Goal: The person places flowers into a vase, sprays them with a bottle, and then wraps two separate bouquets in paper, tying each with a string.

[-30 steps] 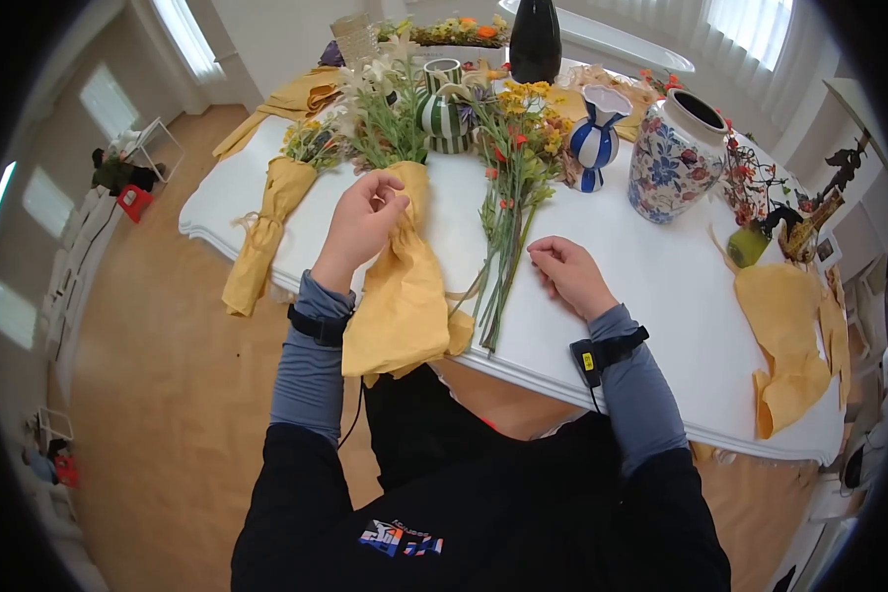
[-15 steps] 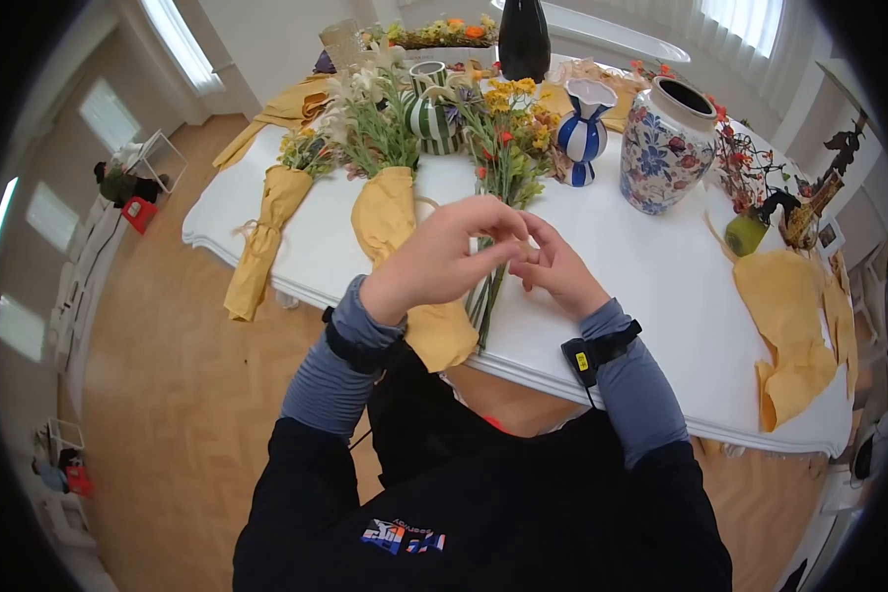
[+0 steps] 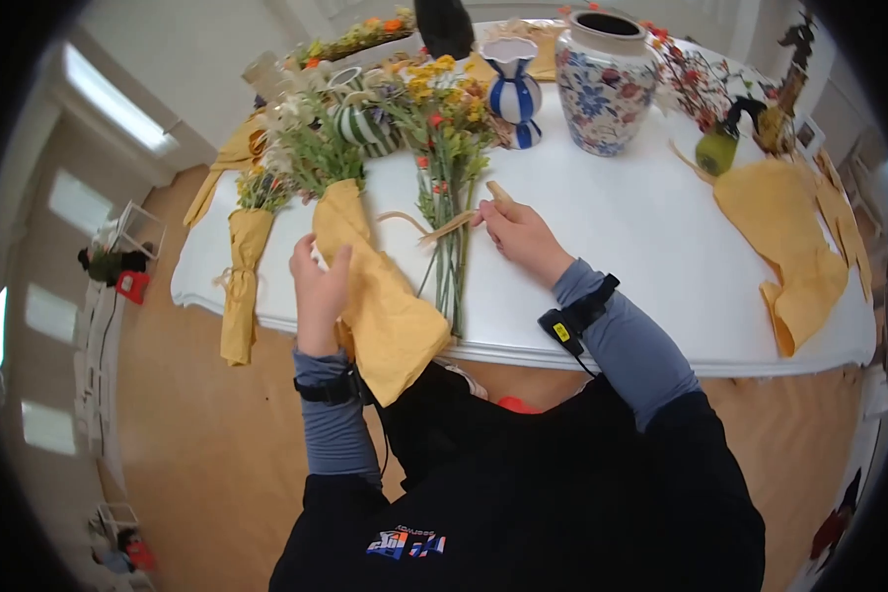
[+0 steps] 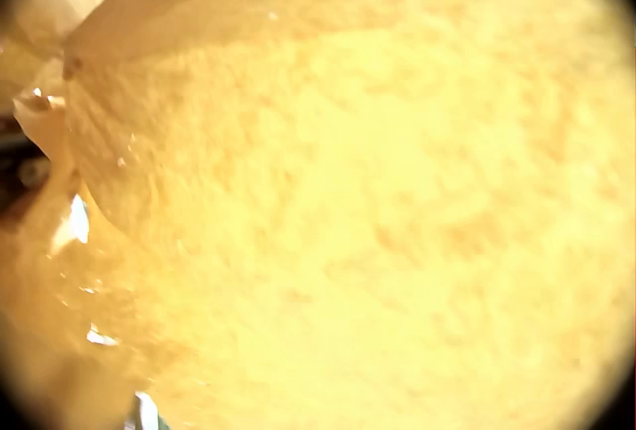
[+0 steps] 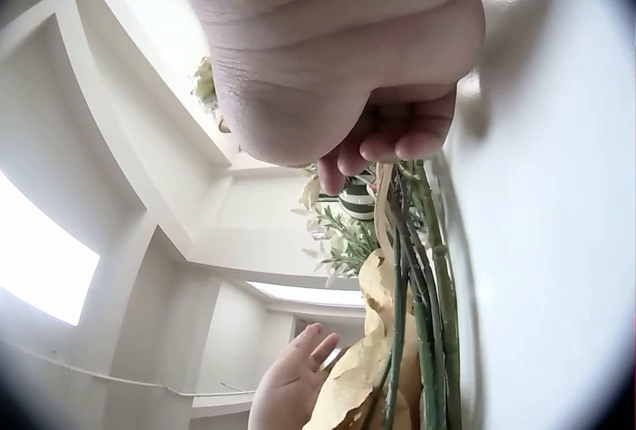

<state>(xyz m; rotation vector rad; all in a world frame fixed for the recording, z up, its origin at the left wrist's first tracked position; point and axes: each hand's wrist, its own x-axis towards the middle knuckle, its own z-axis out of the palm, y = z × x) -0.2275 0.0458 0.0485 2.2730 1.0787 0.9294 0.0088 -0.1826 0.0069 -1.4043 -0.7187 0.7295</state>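
My left hand [image 3: 319,296] is at the left side of a bouquet in yellow wrapping paper [image 3: 375,296], fingers loosely raised, thumb at the paper's edge. That paper fills the left wrist view. White flowers and green leaves [image 3: 326,153] stick out of its top. Between the fingertips of my right hand [image 3: 525,237] is a thin tan ribbon [image 3: 449,226] that stretches left toward the wrapped bouquet. It passes over the green stems [image 3: 451,281] of a loose bunch with yellow and red flowers [image 3: 434,94]. The right wrist view shows the ribbon [image 5: 384,201] dropping from those curled fingers.
A smaller wrapped bouquet [image 3: 245,286] lies on the left of the white table [image 3: 602,286]. Behind stand a green-striped vase [image 3: 365,130], a blue-striped vase [image 3: 513,99] and a floral vase [image 3: 607,89]. More yellow paper [image 3: 784,247] lies at the right edge.
My hands came together over the stems, then parted. The left went back to the wrapped bouquet; the right moved up with the ribbon in its fingers. The head view shifted right.
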